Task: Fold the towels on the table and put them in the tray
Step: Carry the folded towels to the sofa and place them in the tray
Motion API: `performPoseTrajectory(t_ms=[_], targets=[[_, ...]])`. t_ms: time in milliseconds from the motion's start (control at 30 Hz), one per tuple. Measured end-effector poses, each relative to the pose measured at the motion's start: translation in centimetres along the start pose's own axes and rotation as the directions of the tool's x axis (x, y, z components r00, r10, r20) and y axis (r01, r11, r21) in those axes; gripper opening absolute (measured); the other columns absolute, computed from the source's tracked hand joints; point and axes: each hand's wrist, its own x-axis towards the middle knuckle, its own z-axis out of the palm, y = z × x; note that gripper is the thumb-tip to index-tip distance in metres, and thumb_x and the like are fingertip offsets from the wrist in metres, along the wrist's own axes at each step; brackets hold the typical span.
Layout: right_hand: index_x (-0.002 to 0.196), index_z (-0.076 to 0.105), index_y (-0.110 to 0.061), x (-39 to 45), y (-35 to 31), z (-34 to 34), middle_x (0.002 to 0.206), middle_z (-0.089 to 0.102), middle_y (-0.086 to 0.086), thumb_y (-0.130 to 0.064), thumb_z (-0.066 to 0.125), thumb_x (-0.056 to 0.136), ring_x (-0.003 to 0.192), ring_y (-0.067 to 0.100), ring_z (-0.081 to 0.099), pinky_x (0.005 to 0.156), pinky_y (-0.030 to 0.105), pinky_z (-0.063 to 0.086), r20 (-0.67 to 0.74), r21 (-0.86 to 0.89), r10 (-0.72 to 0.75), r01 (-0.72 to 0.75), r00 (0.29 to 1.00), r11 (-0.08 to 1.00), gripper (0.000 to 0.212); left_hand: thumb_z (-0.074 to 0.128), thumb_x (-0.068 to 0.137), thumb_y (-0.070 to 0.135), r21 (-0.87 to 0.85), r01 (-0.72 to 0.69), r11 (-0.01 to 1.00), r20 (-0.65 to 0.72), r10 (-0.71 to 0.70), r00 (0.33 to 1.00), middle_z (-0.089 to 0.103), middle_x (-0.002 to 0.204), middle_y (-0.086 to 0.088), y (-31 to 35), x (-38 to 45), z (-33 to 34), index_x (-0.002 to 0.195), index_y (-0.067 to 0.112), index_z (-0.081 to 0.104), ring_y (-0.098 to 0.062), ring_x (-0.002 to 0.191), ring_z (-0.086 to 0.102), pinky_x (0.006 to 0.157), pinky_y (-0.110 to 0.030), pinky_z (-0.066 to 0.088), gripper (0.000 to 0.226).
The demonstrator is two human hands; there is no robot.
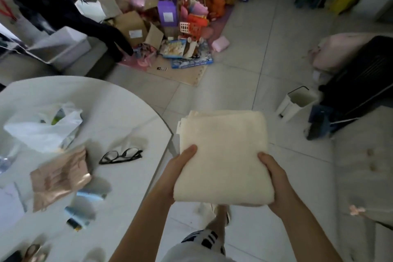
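1. While you stand beside the table [119,100], your left hand [176,171] grips the near-left edge of the folded towel [223,155]: the thumb lies on top of the cloth and the remaining fingers are hidden beneath it.
2. Your right hand [276,183] grips the near-right edge in the same manner, thumb on top, fingers curled under and out of sight. Both hands are closed on the towel; neither hand is free.
3. You hold the towel clear of the table, just past its right rim, over the tiled floor [244,74]. It touches nothing but your hands.
4. The towel is cream, folded into a thick, roughly rectangular pad lying about flat. Its long axis runs away from you, leaning slightly to the right at the near end. The layered loose edges show at the far-left corner; the near edge is a rounded fold.
5. On the table lie black glasses [121,155], a white plastic bag [42,127] and a shiny copper-coloured pouch [59,178], all well apart from the towel.
6. A small white bin [295,102] stands on the floor to the right, beyond the towel.
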Motion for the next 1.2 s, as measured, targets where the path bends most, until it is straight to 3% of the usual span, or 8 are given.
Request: performPoseTrajectory(t_ms=[133,300,400,567,767,933,1067,1200], targets=[[0.125,0.062,-0.022,9.1,-8.5,2.1,0.110,0.076,0.003,-0.051,0.064,0.072,0.094,0.021,0.075,0.063,0.032,0.059,0.066,-0.057,-0.009,0.013,0.998,0.998,0.061,0.080,0.072,0.055,-0.073,0.024,0.997,-0.075,-0.030,0.997,0.074,0.118,-0.016,7.5,8.7,0.6,0.111,0.020,0.077,-0.035,0.103,0.073,0.073,-0.043,0.061,0.052],[0.127,0.061,-0.022,19.4,-18.3,5.6,0.112,0.075,0.004,-0.048,0.066,0.079,0.096,0.023,0.074,0.064,0.036,0.060,0.132,-0.091,-0.022,0.035,0.991,0.995,0.054,0.082,0.067,0.060,-0.093,-0.020,0.995,-0.098,0.011,0.995,0.071,0.120,-0.021,17.1,17.0,0.9,0.123,0.011,0.069,-0.040,0.110,0.069,0.090,-0.054,0.057,0.075],[0.125,0.063,-0.020,26.5,-23.0,9.1,0.109,0.076,0.007,-0.046,0.066,0.076,0.092,0.027,0.075,0.063,0.038,0.059,0.182,-0.110,0.014,0.006,0.983,0.994,0.055,0.073,0.080,0.058,-0.110,-0.069,0.992,-0.135,0.054,0.989,0.073,0.117,-0.020,22.4,21.8,-0.7,0.123,0.012,0.068,-0.037,0.103,0.072,0.073,-0.042,0.061,0.063],[0.129,0.061,-0.017,40.0,-29.9,17.7,0.116,0.074,0.009,-0.045,0.061,0.078,0.100,0.027,0.072,0.070,0.037,0.057,0.302,-0.222,0.046,0.023,0.952,0.975,0.058,0.072,0.079,0.055,-0.211,-0.135,0.968,-0.280,0.072,0.957,0.074,0.116,-0.019,31.9,29.5,-4.7,0.123,0.011,0.068,-0.036,0.102,0.073,0.075,-0.041,0.061,0.062],[0.126,0.065,-0.024,53.1,-37.4,31.7,0.120,0.072,0.009,-0.050,0.060,0.077,0.105,0.033,0.070,0.074,0.044,0.057,0.465,-0.374,0.224,-0.040,0.856,0.927,0.055,0.076,0.073,0.057,-0.317,-0.276,0.908,-0.525,0.074,0.848,0.071,0.120,-0.021,42.1,35.3,-11.2,0.127,0.007,0.065,-0.041,0.112,0.067,0.103,-0.058,0.049,0.075],[0.115,0.072,-0.027,60.4,-38.8,46.4,0.116,0.073,0.008,-0.047,0.064,0.081,0.099,0.029,0.073,0.068,0.043,0.059,0.605,-0.492,0.356,-0.017,0.712,0.870,0.041,0.081,0.071,0.060,-0.434,-0.460,0.774,-0.642,0.092,0.761,0.069,0.123,-0.022,47.0,36.5,-19.8,0.128,0.009,0.064,-0.043,0.111,0.067,0.093,-0.054,0.055,0.079],[0.124,0.067,-0.020,65.5,-37.5,58.3,0.121,0.071,0.013,-0.051,0.081,0.063,0.105,0.036,0.070,0.074,0.046,0.058,0.619,-0.584,0.445,0.001,0.647,0.812,0.071,0.085,0.063,0.057,-0.534,-0.516,0.670,-0.695,0.000,0.719,0.071,0.117,-0.024,50.9,38.1,-28.1,0.123,0.009,0.067,-0.043,0.103,0.070,0.080,-0.048,0.058,0.080],[0.126,0.066,-0.018,69.8,-35.8,69.9,0.121,0.071,0.014,-0.054,0.088,0.052,0.104,0.036,0.071,0.071,0.043,0.059,0.575,-0.641,0.479,0.002,0.663,0.767,0.085,0.087,0.063,0.055,-0.543,-0.533,0.649,-0.694,0.011,0.720,0.071,0.116,-0.026,56.6,38.0,-37.8,0.113,0.008,0.075,-0.044,0.100,0.071,0.074,-0.045,0.059,0.070]])
